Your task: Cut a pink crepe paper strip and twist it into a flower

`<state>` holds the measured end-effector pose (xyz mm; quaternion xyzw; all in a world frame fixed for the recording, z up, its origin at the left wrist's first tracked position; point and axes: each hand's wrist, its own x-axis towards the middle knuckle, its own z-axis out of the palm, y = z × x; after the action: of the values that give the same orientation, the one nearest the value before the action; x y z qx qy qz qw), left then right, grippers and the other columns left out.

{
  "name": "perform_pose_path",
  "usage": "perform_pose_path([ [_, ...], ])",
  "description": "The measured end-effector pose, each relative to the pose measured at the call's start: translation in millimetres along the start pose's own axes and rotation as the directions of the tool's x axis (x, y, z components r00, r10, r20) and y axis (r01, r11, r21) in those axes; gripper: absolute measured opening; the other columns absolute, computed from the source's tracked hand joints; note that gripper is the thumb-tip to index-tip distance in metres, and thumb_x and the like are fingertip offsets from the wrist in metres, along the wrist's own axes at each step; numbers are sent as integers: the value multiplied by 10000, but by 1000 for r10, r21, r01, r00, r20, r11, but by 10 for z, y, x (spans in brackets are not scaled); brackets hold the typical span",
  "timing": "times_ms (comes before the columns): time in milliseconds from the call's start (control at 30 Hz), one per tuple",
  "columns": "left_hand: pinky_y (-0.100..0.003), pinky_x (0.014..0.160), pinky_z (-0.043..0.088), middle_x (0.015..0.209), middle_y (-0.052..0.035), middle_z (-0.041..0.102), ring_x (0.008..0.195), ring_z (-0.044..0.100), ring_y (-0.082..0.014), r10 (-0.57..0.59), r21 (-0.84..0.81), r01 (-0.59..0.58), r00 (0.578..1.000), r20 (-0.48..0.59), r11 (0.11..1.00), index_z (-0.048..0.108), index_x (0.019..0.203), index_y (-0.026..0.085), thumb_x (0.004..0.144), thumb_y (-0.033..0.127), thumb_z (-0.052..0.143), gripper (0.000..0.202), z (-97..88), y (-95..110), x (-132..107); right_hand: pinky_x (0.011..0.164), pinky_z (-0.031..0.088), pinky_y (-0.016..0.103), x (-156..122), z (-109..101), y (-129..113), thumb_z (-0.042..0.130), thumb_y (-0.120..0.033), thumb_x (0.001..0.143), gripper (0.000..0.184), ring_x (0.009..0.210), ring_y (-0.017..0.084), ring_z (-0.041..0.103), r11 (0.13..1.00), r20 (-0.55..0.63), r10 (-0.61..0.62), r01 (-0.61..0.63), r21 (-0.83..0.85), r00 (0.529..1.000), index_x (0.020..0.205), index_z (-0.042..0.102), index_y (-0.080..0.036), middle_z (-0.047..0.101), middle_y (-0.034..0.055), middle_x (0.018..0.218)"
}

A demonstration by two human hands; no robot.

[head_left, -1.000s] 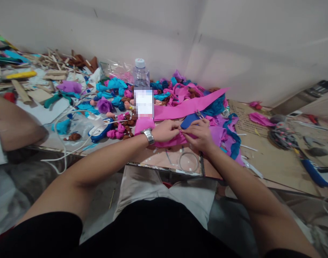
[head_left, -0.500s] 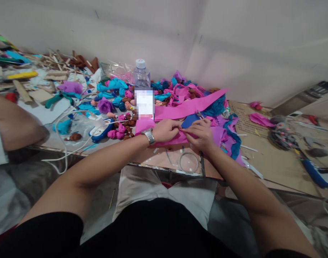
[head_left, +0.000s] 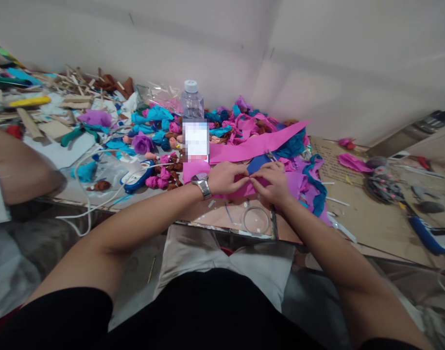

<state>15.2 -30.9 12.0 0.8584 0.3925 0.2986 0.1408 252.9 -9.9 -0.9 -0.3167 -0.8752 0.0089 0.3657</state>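
A pink crepe paper strip (head_left: 240, 190) lies under both my hands. My left hand (head_left: 226, 179), with a metal watch on its wrist, pinches the strip's upper edge between thumb and finger. Fingertip to fingertip with it, my right hand (head_left: 271, 183) pinches the same edge. The exact fold between the fingers is too small to make out. Just beyond my hands are a dark blue piece (head_left: 257, 164) and a metal tool tip (head_left: 270, 155). A longer pink strip (head_left: 259, 147) stretches behind them.
A capped clear bottle (head_left: 192, 102) stands behind a lit, blurred phone screen (head_left: 196, 140). Crumpled paper flowers (head_left: 142, 142) crowd the left, beside a blue-white glue gun (head_left: 137, 177) with a white cord. A round clear ring (head_left: 256, 220) lies near the table edge. Another person's arm (head_left: 22, 160) is at left.
My left hand has shifted slightly right and its thumb has straightened along the strip. My fingertips now meet a little further right. The other things stay put.
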Motion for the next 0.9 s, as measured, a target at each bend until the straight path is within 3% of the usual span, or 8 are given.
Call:
perform_pose_path([
  [167,-313,803,511,1057,-47,838,925,766,-212,-29,7,29,1000,-1,1000,819,1079,233,982,326,571,281,-16,21,12,1022,365,545,12,13,3,684,-396,957,167,934,280,672,1000,6,8,-8,15,1000,868,763,-278,788,27,833],
  [400,-333,754,482,996,-70,838,844,744,-223,-153,44,158,984,-91,987,825,1036,209,1009,411,556,338,-23,2,27,989,379,528,-1,3,34,684,-398,966,181,908,270,670,1000,-50,19,-19,-10,999,865,768,-274,782,33,831],
  [600,-319,770,496,1016,-54,837,884,757,-222,-97,-8,97,995,-10,995,821,1060,225,944,376,605,288,-2,3,8,1007,377,509,-3,12,12,702,-388,964,166,911,262,689,1000,-33,-6,6,11,999,892,783,-262,787,31,838],
  [900,-294,698,444,951,-32,819,770,698,-184,-98,-90,103,993,59,991,810,1025,202,870,231,584,275,-38,40,20,996,365,500,0,2,-9,710,-365,977,128,930,255,699,999,-18,-52,52,-8,998,950,803,-281,823,14,880],
])
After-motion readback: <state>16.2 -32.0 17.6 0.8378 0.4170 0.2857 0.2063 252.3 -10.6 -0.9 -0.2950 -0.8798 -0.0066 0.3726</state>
